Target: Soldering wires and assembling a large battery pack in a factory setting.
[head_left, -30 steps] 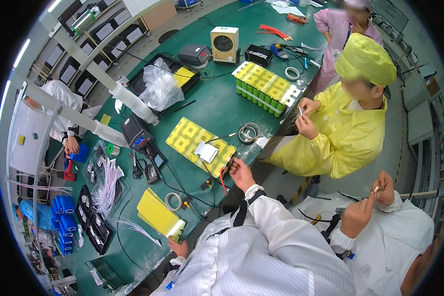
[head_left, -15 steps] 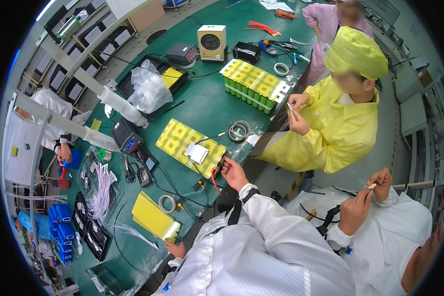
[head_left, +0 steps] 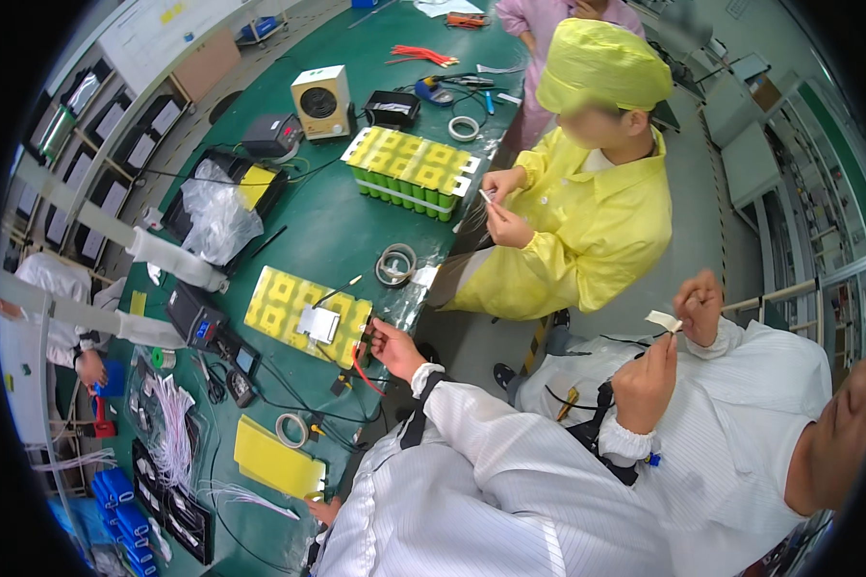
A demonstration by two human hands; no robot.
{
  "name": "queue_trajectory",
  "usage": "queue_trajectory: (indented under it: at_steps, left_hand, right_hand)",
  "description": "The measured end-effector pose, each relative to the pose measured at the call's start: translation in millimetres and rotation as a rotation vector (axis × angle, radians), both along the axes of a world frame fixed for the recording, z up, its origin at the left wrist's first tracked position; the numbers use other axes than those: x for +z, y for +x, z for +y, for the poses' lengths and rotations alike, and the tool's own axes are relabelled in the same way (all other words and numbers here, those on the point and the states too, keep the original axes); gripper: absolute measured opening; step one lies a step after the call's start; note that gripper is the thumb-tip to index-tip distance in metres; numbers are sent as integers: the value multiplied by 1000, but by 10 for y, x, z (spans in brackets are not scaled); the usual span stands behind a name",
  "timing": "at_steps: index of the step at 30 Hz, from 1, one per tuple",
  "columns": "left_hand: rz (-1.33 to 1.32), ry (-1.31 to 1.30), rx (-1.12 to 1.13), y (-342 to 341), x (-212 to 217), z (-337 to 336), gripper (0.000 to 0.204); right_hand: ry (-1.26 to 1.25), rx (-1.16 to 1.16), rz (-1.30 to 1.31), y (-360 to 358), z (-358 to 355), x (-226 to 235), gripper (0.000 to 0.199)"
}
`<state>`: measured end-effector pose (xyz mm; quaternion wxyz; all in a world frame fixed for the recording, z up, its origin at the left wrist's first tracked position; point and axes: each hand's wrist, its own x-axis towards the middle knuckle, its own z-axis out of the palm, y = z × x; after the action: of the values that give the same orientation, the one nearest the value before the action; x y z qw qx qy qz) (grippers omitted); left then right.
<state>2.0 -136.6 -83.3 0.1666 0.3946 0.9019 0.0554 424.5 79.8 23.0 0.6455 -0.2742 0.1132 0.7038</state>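
A flat yellow patterned battery panel (head_left: 274, 306) lies on the table before me. A silver-white rectangular plate (head_left: 318, 324) sits on it, and a red wire (head_left: 364, 373) hangs off its near right corner. My right hand (head_left: 396, 350) is closed at the panel's right edge, fingertips pinching the rim. Nearer to me and to the left is a plain yellow sheet (head_left: 271, 457) with a pale end. My left hand (head_left: 325, 510) rests by that pale end, fingers apart; my sleeve hides part of it.
A green-celled battery block (head_left: 409, 173) stands farther back near a small fan unit (head_left: 322, 102). Tape rolls (head_left: 395, 263), a soldering station (head_left: 202, 317) and white wires (head_left: 173, 433) lie about. A co-worker in yellow (head_left: 597, 212) and one in white (head_left: 731, 404) are at my right.
My view has swung right, so the table appears farther left. Both my hands keep their places by the panel and the sheet. The white-clad co-worker's hands have shifted, showing more of a small white piece.
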Motion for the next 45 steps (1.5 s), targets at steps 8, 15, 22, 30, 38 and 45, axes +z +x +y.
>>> queue_trajectory:
  at_steps: [8, 15, 22, 30, 38, 45]
  left_hand:
    - [108, 31, -39, -254, -336, -122, 93]
    - [6, -37, -58, -178, -80, -51, 93]
    - [15, -37, -90, -65, 88, -33, 91]
    - [22, -50, -102, 32, 208, -59, 92]
    - [3, -42, -115, 80, 227, -58, 94]
    - [-42, -34, -90, -9, 167, -72, 93]
  right_hand:
    - [-27, -72, -216, -24, -47, 73, 8]
    - [5, -108, -1172, -168, -265, 160, 41]
    - [43, -98, -1452, -199, -381, 308, 63]
    - [63, -69, -1422, -205, -404, 308, 59]
    - [62, -29, -1444, -165, -428, 290, 57]
    - [90, 0, -1464, -152, -440, 285, 56]
